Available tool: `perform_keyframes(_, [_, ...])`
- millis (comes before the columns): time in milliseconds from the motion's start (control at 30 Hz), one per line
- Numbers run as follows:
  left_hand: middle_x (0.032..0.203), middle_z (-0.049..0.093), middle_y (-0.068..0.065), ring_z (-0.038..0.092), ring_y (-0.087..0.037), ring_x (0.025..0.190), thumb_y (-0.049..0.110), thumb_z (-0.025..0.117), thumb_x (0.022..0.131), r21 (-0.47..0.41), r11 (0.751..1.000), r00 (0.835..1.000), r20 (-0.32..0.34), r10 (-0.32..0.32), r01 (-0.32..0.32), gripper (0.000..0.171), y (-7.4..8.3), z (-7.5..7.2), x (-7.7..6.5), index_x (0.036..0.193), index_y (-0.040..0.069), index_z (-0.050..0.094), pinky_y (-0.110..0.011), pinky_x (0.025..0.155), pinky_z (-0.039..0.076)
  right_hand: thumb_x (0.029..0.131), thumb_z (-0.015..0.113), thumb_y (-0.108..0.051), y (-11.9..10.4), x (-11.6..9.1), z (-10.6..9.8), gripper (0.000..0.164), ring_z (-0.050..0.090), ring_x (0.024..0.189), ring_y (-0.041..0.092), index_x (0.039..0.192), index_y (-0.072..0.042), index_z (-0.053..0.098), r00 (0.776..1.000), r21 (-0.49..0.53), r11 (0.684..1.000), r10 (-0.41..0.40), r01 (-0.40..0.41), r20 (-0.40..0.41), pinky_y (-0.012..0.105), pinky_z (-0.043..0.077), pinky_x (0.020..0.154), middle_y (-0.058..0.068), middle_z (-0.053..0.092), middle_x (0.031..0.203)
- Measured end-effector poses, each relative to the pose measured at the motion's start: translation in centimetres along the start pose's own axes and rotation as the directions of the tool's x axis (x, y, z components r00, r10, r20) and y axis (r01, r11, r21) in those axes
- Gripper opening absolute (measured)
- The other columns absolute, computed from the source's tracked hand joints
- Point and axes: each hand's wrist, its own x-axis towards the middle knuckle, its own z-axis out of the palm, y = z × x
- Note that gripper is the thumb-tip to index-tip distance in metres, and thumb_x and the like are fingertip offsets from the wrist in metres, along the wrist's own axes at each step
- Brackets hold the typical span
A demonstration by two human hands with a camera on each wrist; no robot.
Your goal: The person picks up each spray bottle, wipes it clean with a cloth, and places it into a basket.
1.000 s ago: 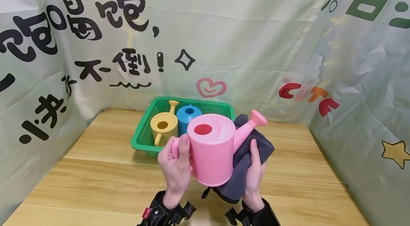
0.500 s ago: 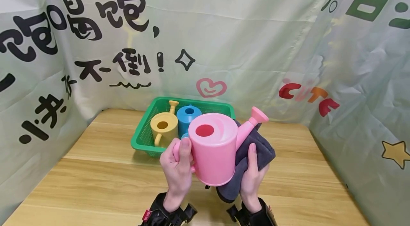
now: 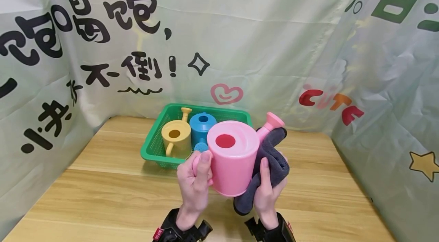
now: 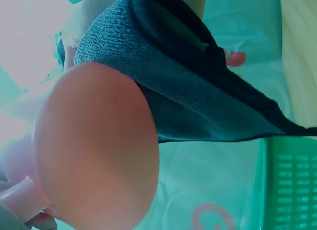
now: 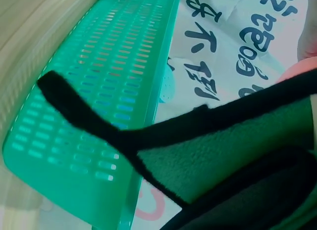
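A pink watering can (image 3: 233, 169) is held up over the table, its spout pointing right. My left hand (image 3: 194, 181) grips the can's handle, thumb on top. In my right hand (image 3: 269, 192) is a dark grey cloth (image 3: 276, 165), bunched against the can's right side and the base of its spout. The left wrist view shows the can's round bottom (image 4: 99, 146) with the cloth (image 4: 163, 86) spread beside it. A black-edged corner of the cloth (image 5: 188, 161), with a hanging loop, fills much of the right wrist view.
Behind the can, a green basket (image 3: 151, 153) stands on the wooden table (image 3: 103, 196). It holds a yellow watering can (image 3: 176, 141) and a blue watering can (image 3: 202, 125). Printed fabric (image 3: 274, 44) hangs around the table's back and sides.
The pink can has shifted slightly right, along with my left hand. My right hand has moved a little left, and the cloth has bunched up and folded around the spout.
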Motion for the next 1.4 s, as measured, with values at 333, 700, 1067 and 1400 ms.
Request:
perform_keyframes(333, [0.051, 0.038, -0.005, 0.041, -0.014, 0.047, -0.013, 0.050, 0.095, 0.117, 0.991, 0.994, 0.073, -0.077, 0.068, 0.041, 0.12, 0.26, -0.35, 0.061, 0.007, 0.040, -0.022, 0.040, 0.033, 0.096, 0.045, 0.014, 0.02, 0.26, -0.10, 0.028, 0.063, 0.103, 0.017, 0.119, 0.009, 0.059, 0.997, -0.003, 0.998, -0.057, 0.057, 0.047, 0.026, 0.052, 0.093, 0.008, 0.064, 0.112])
perform_keyframes(700, [0.053, 0.040, -0.004, 0.044, -0.015, 0.049, -0.008, 0.051, 0.098, 0.157, 0.977, 0.976, 0.143, -0.163, 0.141, 0.036, 0.49, 0.27, -0.44, 0.066, 0.008, 0.043, -0.021, 0.044, 0.038, 0.095, 0.047, 0.012, 0.02, 0.47, -0.23, 0.026, 0.060, 0.101, 0.017, 0.119, 0.009, 0.056, 0.992, -0.039, 0.992, -0.120, 0.121, 0.035, 0.025, 0.050, 0.092, 0.007, 0.063, 0.111])
perform_keyframes(1067, [0.056, 0.040, -0.004, 0.045, -0.012, 0.056, -0.009, 0.049, 0.098, 0.188, 0.978, 0.975, 0.183, -0.125, 0.090, 0.033, 0.21, 0.33, -0.35, 0.071, 0.008, 0.043, -0.023, 0.051, 0.039, 0.088, 0.046, 0.020, -0.08, 0.50, 0.08, 0.027, 0.057, 0.101, 0.018, 0.112, 0.015, 0.056, 0.978, -0.094, 0.974, -0.206, 0.209, 0.034, 0.026, 0.045, 0.094, 0.005, 0.062, 0.108])
perform_keyframes(1400, [0.061, 0.050, -0.001, 0.052, -0.012, 0.078, 0.008, 0.057, 0.100, 0.353, 0.936, 0.980, 0.177, -0.088, 0.021, 0.027, -0.34, 0.31, -0.55, 0.074, 0.010, 0.052, -0.026, 0.069, 0.045, 0.084, 0.052, 0.018, 0.11, 0.03, 0.60, 0.020, 0.055, 0.099, 0.018, 0.103, 0.023, 0.056, 0.930, -0.200, 0.908, -0.355, 0.367, 0.095, 0.027, 0.042, 0.094, 0.005, 0.064, 0.107])
